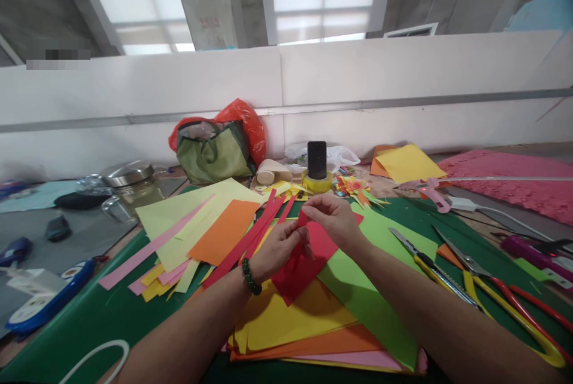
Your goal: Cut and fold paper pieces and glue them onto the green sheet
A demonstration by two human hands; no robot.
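1. Red sheet (308,258) held above the paper stack (304,324), mid-tabletop, near the body; lower part draped onto the yellow sheet (286,318).
2. Left hand (277,249): fingers closed on the sheet's left edge, thumb on top. Green bead bracelet (250,277) at wrist.
3. Right hand (333,217): fingers pinched narrow on the upper edge, near a corner.
4. Judged step: folding or creasing the red sheet. Best done with edges aligned before pressing; keep both pinches close together so paper stays taut, not buckled.
5. Press crease from centre outward; thin paper likely to tear or wrinkle if pulled apart hard.
6. Red strips (250,237) lying just left of the hands, touching the orange sheet (224,232); avoid sweeping them with the left forearm.
7. Knife (430,267) and scissors (501,294) to the right on the green mat (111,312), apart from both hands; keep the right elbow clear.
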